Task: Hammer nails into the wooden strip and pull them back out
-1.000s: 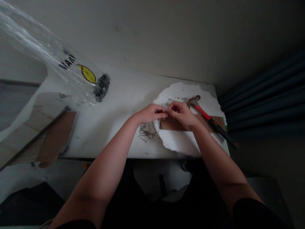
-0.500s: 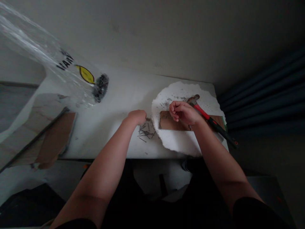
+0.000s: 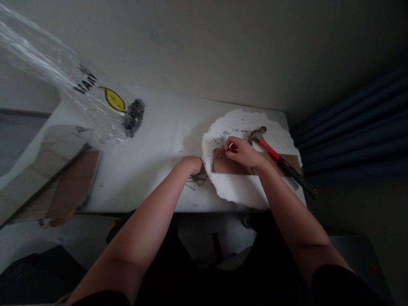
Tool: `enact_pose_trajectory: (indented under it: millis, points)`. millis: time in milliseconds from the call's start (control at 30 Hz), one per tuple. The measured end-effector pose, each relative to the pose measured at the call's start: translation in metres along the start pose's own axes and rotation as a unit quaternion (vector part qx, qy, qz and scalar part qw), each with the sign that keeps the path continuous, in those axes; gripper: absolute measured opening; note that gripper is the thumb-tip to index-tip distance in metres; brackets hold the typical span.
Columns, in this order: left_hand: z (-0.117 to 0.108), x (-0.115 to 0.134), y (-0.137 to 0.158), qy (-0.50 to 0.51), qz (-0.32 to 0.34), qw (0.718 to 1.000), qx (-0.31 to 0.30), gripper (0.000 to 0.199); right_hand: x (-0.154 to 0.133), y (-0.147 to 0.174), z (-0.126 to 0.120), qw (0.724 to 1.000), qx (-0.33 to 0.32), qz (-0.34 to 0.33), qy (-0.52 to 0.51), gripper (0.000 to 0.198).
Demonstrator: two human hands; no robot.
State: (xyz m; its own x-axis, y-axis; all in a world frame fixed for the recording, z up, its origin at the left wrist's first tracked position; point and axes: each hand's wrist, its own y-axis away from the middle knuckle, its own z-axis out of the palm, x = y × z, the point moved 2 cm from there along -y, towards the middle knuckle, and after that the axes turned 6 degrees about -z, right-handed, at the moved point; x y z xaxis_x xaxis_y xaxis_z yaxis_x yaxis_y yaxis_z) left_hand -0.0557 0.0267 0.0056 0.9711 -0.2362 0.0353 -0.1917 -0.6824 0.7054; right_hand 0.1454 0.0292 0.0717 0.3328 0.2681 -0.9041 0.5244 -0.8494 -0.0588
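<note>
My left hand (image 3: 192, 164) reaches down onto a small heap of nails (image 3: 198, 179) on the white table. Its fingers are hidden behind the back of the hand. My right hand (image 3: 241, 151) is closed, thumb and forefinger brought together over the left part of a brown wooden board (image 3: 234, 167); anything between the fingertips is too small to make out. The board lies on a ragged-edged white slab (image 3: 240, 187) strewn with grey crumbs. Just right of that hand rests a claw hammer (image 3: 270, 151) with a red and black handle, partly across the board.
A clear plastic bag (image 3: 95, 91) with black and yellow print stands at the left on the white table (image 3: 159, 127). Brown panels (image 3: 75, 182) lie at the table's left end. A wall runs behind, and a dark curtain (image 3: 357, 123) hangs at the right.
My left hand has shifted right and slightly nearer me, over the nails. The fingers of my right hand have drawn into a pinch above the board. The hammer stays in place.
</note>
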Motion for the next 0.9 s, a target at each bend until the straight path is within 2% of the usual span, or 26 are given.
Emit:
enact_pose_trajectory:
  millis: [100, 233, 400, 500, 567, 633, 667, 733, 800, 833, 900]
  points:
    - [0.000, 0.000, 0.000, 0.007, 0.005, 1.000, 0.005, 0.039, -0.006, 0.003, 0.008, 0.986, -0.030, 0.024, -0.165, 0.014]
    - [0.001, 0.000, -0.004, 0.002, 0.008, 1.000, 0.003, 0.043, -0.019, 0.006, 0.012, 0.931, -0.045, 0.001, -0.361, 0.019]
    - [0.001, 0.000, -0.006, -0.024, 0.003, 1.000, -0.006, 0.048, -0.023, 0.006, 0.012, 0.886, -0.057, -0.001, -0.461, 0.030]
    - [-0.001, 0.001, -0.005, -0.043, -0.002, 0.999, -0.014, 0.049, -0.025, 0.005, 0.014, 0.855, -0.086, -0.036, -0.509, 0.028]
    - [-0.002, 0.002, -0.003, -0.050, 0.000, 0.999, -0.017, 0.049, -0.026, 0.004, 0.014, 0.845, -0.098, -0.052, -0.522, 0.027]
    - [-0.002, 0.003, -0.002, -0.052, 0.004, 0.999, -0.016, 0.048, -0.025, 0.004, 0.013, 0.854, -0.096, -0.054, -0.509, 0.025]
    - [-0.003, 0.003, -0.001, -0.051, 0.005, 0.999, -0.014, 0.047, -0.023, 0.003, 0.012, 0.868, -0.086, -0.051, -0.487, 0.023]
    - [-0.002, 0.003, -0.001, -0.052, 0.004, 0.999, -0.011, 0.045, -0.016, 0.002, 0.006, 0.919, -0.049, -0.038, -0.390, 0.017]
    - [-0.002, 0.002, 0.000, -0.051, 0.004, 0.999, -0.006, 0.043, -0.006, 0.001, 0.000, 0.977, -0.005, -0.021, -0.211, 0.012]
    - [-0.001, 0.001, 0.000, -0.048, 0.005, 0.999, -0.001, 0.043, -0.001, 0.000, -0.002, 0.994, 0.007, -0.017, -0.105, 0.010]
    - [-0.001, 0.001, 0.000, -0.037, 0.004, 0.999, 0.007, 0.042, 0.008, 0.000, -0.004, 0.997, 0.007, -0.018, 0.068, 0.007]
